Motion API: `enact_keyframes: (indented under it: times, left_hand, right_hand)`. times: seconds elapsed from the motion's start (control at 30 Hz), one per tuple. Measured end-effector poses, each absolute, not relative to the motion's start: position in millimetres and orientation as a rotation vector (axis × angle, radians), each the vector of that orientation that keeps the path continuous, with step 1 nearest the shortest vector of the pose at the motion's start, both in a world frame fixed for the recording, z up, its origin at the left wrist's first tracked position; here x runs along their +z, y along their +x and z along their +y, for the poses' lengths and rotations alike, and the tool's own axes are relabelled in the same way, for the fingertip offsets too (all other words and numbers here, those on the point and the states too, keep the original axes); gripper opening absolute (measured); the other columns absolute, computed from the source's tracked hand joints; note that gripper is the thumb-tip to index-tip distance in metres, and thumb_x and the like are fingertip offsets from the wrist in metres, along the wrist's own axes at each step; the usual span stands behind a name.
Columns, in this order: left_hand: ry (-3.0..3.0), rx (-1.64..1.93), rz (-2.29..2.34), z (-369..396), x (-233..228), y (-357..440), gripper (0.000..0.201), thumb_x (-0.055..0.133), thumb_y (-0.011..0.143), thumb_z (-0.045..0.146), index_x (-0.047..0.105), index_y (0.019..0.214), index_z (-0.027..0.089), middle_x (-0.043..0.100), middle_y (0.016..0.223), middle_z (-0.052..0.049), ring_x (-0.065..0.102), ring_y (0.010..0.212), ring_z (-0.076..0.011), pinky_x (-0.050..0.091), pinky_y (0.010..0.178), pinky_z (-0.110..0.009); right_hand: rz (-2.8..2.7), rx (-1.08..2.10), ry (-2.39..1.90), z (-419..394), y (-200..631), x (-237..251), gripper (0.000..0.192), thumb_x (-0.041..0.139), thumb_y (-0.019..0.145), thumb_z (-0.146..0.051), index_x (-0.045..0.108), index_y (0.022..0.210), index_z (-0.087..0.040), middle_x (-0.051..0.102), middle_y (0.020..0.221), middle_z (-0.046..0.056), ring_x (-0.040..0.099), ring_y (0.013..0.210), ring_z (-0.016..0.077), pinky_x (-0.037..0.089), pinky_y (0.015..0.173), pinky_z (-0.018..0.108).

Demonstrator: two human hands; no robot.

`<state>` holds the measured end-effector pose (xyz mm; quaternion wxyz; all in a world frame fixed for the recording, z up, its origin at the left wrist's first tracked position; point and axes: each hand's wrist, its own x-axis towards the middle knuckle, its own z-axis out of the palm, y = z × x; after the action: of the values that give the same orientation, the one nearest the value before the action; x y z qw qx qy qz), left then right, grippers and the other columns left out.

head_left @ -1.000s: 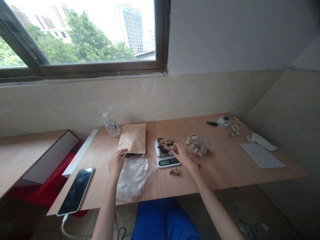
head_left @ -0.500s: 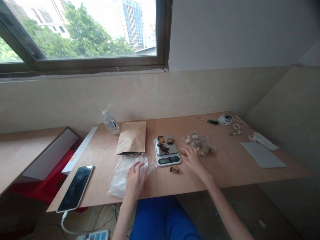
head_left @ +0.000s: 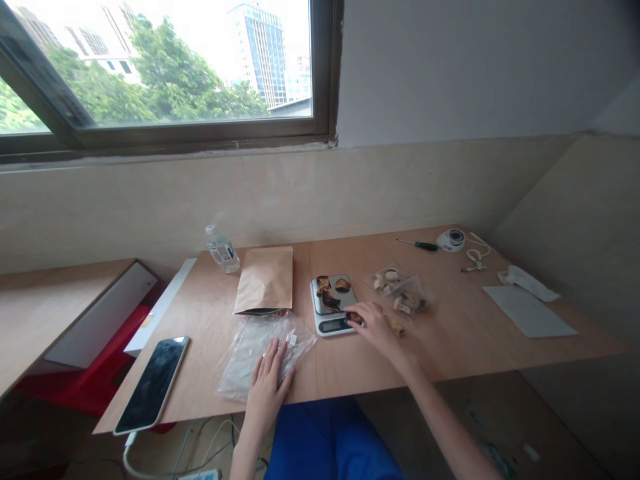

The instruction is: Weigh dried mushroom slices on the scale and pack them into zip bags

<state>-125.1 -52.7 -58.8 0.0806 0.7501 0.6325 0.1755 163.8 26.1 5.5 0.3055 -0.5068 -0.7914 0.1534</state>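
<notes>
A white digital kitchen scale stands mid-table with several dark brown dried slices, perhaps dried mushroom, on its steel plate. Above the scale's front right corner is my right hand, its fingers pinched on another dried slice. A paler dried piece lies on the table beside that hand, partly hidden by it. My left hand rests with fingers stretched out on a stack of clear plastic bags. Two small clear bags of dried pieces lie right of the scale.
Behind the plastic bags lies a brown paper pouch, with a water bottle to its left. A phone on a cable is at the left edge. A screwdriver, white camera and white sheet are on the right.
My right hand has moved left and nearer, to the scale's front corner, with a dried slice in its fingers. The loose piece before the scale is gone from its spot. My left hand slid nearer and flattened.
</notes>
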Motion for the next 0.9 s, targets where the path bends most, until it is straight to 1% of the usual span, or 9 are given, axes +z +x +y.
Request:
enact_keyframes:
  times: [0.13, 0.23, 0.33, 0.43, 0.5, 0.63, 0.9]
  left_hand:
    - [2.260, 0.543, 1.902, -53.1, -59.3, -123.0, 0.050, 0.038, 0.090, 0.036, 0.031, 0.139, 0.028, 0.035, 0.144, -0.006, 0.033, 0.132, -0.0194, 0.028, 0.107, -0.042]
    - [2.272, 0.549, 1.892, -54.0, -58.6, -123.5, 0.051, 0.038, 0.090, 0.035, 0.030, 0.139, 0.028, 0.035, 0.144, -0.006, 0.033, 0.132, -0.0191, 0.029, 0.107, -0.041]
    - [2.295, 0.550, 1.899, -54.2, -58.8, -123.7, 0.051, 0.038, 0.090, 0.035, 0.029, 0.139, 0.028, 0.035, 0.144, -0.006, 0.033, 0.132, -0.0189, 0.029, 0.107, -0.041]
    - [2.330, 0.544, 1.908, -54.1, -59.7, -123.7, 0.051, 0.039, 0.090, 0.033, 0.029, 0.140, 0.027, 0.036, 0.144, -0.007, 0.034, 0.131, -0.0196, 0.029, 0.107, -0.041]
    - [2.355, 0.546, 1.904, -54.0, -60.0, -123.9, 0.051, 0.038, 0.090, 0.031, 0.028, 0.140, 0.028, 0.036, 0.144, -0.007, 0.035, 0.131, -0.0197, 0.029, 0.107, -0.041]
    - [2.362, 0.549, 1.889, -53.9, -58.4, -123.8, 0.049, 0.036, 0.091, 0.030, 0.028, 0.140, 0.028, 0.037, 0.143, -0.006, 0.035, 0.130, -0.0190, 0.029, 0.106, -0.041]
    - [2.202, 0.552, 1.900, -52.9, -52.2, -119.1, 0.043, 0.027, 0.093, 0.026, 0.040, 0.134, 0.029, 0.036, 0.144, -0.005, 0.032, 0.132, -0.0160, 0.027, 0.107, -0.039]
  right_hand:
    - [-2.073, 0.239, -1.469, 67.8, 156.9, 17.0, 0.029, 0.055, 0.079, -0.017, 0.058, 0.108, -0.020, 0.063, 0.102, 0.007, 0.053, 0.099, 0.0251, 0.043, 0.086, 0.041]
    - [-2.074, 0.200, -1.485, 73.9, 152.6, 10.4, 0.033, 0.054, 0.080, -0.019, 0.056, 0.113, -0.019, 0.061, 0.107, 0.009, 0.052, 0.101, 0.0261, 0.042, 0.089, 0.043]
    - [-1.917, 0.164, -1.455, 52.8, 162.0, -7.0, 0.033, 0.045, 0.085, -0.024, 0.052, 0.118, -0.020, 0.056, 0.115, 0.009, 0.049, 0.109, 0.0240, 0.040, 0.094, 0.042]
    - [-1.813, 0.135, -1.489, 19.8, 183.5, -31.8, 0.031, 0.039, 0.088, -0.024, 0.053, 0.115, -0.021, 0.056, 0.112, 0.010, 0.050, 0.108, 0.0233, 0.040, 0.094, 0.041]
    - [-1.793, 0.075, -1.553, 0.7, 198.5, -49.9, 0.031, 0.038, 0.087, -0.023, 0.053, 0.115, -0.020, 0.055, 0.114, 0.012, 0.049, 0.111, 0.0250, 0.039, 0.094, 0.044]
    - [-1.792, -0.049, -1.650, -18.1, 215.7, -77.9, 0.034, 0.037, 0.087, -0.022, 0.051, 0.117, -0.018, 0.049, 0.124, 0.015, 0.044, 0.117, 0.0287, 0.038, 0.095, 0.049]
    - [-1.763, -0.026, -1.621, -17.4, 216.4, -85.5, 0.032, 0.035, 0.086, -0.019, 0.052, 0.113, -0.017, 0.046, 0.129, 0.015, 0.039, 0.122, 0.0273, 0.037, 0.098, 0.049]
